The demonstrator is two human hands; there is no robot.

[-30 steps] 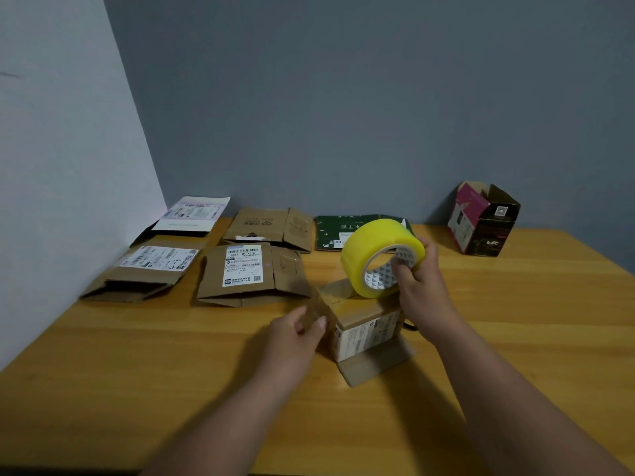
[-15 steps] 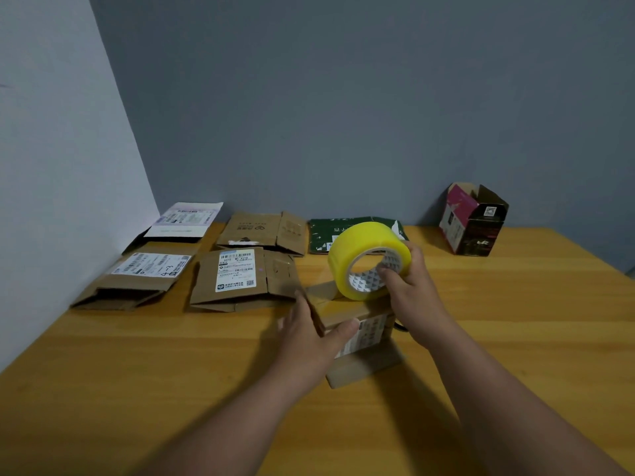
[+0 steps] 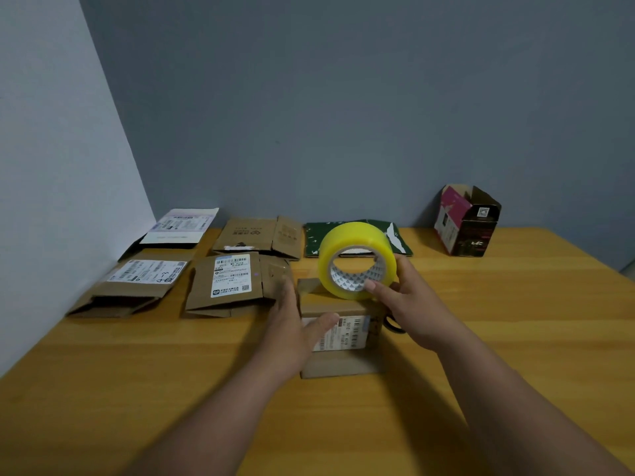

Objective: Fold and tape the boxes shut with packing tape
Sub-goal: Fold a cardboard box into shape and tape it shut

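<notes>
Early in the job, I'd say: only one small box (image 3: 338, 324) is stood up, mid-table (image 3: 515, 338), and I can't see any tape run across its top seam yet; one flap lies out flat on the table at its near side. Five flattened boxes are untouched at the back left: white-label flat (image 3: 142, 286), brown flat (image 3: 228, 285), another brown flat (image 3: 261, 235), a white mailer (image 3: 180, 225) and a green flat (image 3: 360, 238). The pink box (image 3: 465, 221) stands open at the back right. So nearly everything is left. Left hand (image 3: 292, 324) sits against the small box's left side, fingers straight along it, thumb pressed across the front label; steadying, not gripping. Right hand (image 3: 410, 304) holds the tape roll (image 3: 357, 259) upright on the box top, forefinger hooked into the core, other fingers curled round the rim. Can't tell if the tape end is stuck down.
</notes>
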